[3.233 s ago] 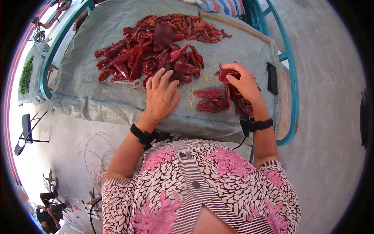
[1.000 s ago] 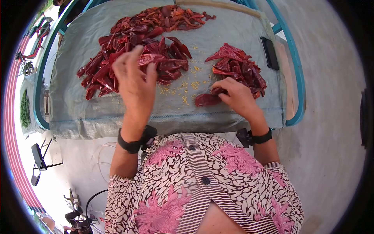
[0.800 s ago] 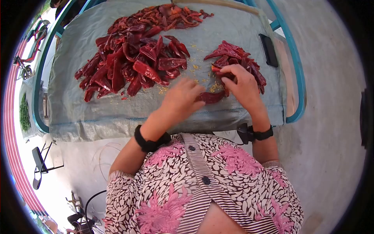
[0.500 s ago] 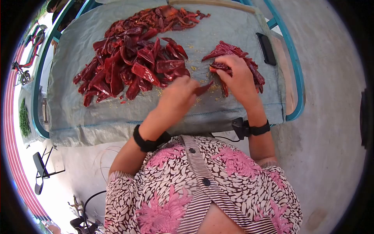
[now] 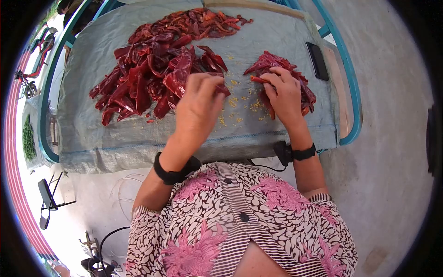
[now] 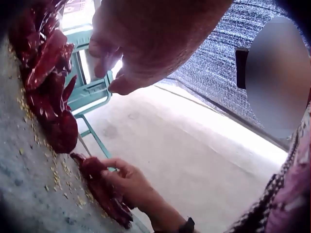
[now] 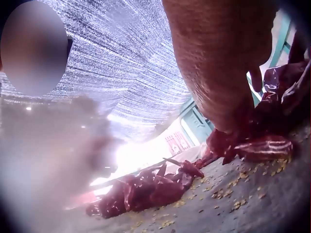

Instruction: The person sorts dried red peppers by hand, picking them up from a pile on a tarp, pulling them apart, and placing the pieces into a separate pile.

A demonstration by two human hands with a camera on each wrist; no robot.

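Over the right edge of the large pile of dark red peppers [image 5: 138, 87] hangs my left hand [image 5: 198, 108], fingers bent loosely. A pepper piece [image 5: 223, 88] lies just beyond its fingers. In the left wrist view the thumb and fingers of my left hand [image 6: 150, 43] stand apart with nothing between them. At the smaller pepper pile [image 5: 307, 92], my right hand [image 5: 285, 99] pinches a red pepper [image 5: 257, 79]; the left wrist view also shows this hand [image 6: 129, 182] gripping a pepper [image 6: 92, 167]. My right hand's fingertips are partly hidden in the right wrist view.
Shrivelled red-orange peppers [image 5: 207, 23] lie at the back of the grey-green sheet [image 5: 124, 157]. Yellow seeds [image 5: 233, 102] are scattered between the piles. A black phone [image 5: 317, 61] lies at the right, inside the teal frame rail [image 5: 347, 74].
My left hand has let go of the pepper it held half a second ago and now hovers, fingers apart, at the large pile. My right hand remains at the smaller pile, slightly turned.
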